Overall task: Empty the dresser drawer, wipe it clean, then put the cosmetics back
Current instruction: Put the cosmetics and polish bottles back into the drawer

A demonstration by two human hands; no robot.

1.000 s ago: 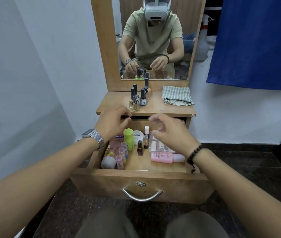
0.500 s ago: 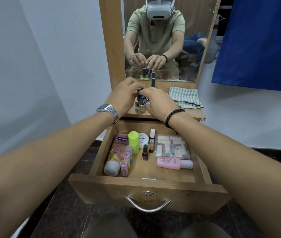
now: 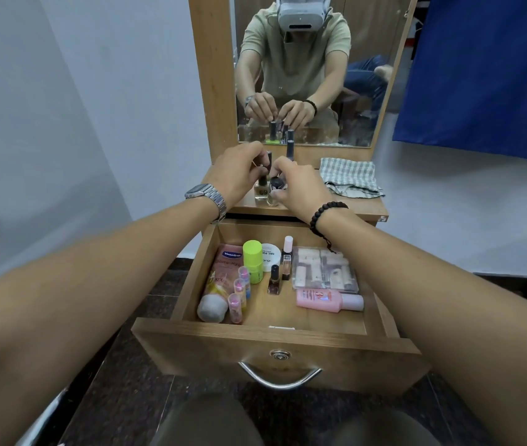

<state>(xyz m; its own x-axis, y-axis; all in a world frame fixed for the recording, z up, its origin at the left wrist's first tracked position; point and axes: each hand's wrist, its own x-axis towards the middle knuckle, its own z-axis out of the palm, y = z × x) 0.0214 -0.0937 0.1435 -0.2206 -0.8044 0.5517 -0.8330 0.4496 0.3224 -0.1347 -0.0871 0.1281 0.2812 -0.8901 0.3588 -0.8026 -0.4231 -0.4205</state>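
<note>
The wooden drawer (image 3: 281, 349) stands pulled open and holds several cosmetics: a pink Vaseline tube (image 3: 223, 278), a lime green bottle (image 3: 253, 260), a dark nail polish bottle (image 3: 274, 281), a clear case (image 3: 324, 268) and a pink bottle (image 3: 326, 300). On the dresser top (image 3: 345, 206) above stands a cluster of small nail polish bottles (image 3: 261, 189). My left hand (image 3: 239, 175) pinches the dark cap of one bottle there. My right hand (image 3: 297, 185) closes its fingers on the bottle beside it (image 3: 275, 188).
A checked cloth (image 3: 350, 177) lies folded on the dresser top at the right. The mirror (image 3: 304, 69) rises behind the bottles. A blue curtain (image 3: 487, 72) hangs at the right, a pale wall at the left. My knees sit below the drawer handle (image 3: 279, 379).
Both hands rose from above the drawer to the bottles on the dresser top and closed on them. The drawer's contents have not moved.
</note>
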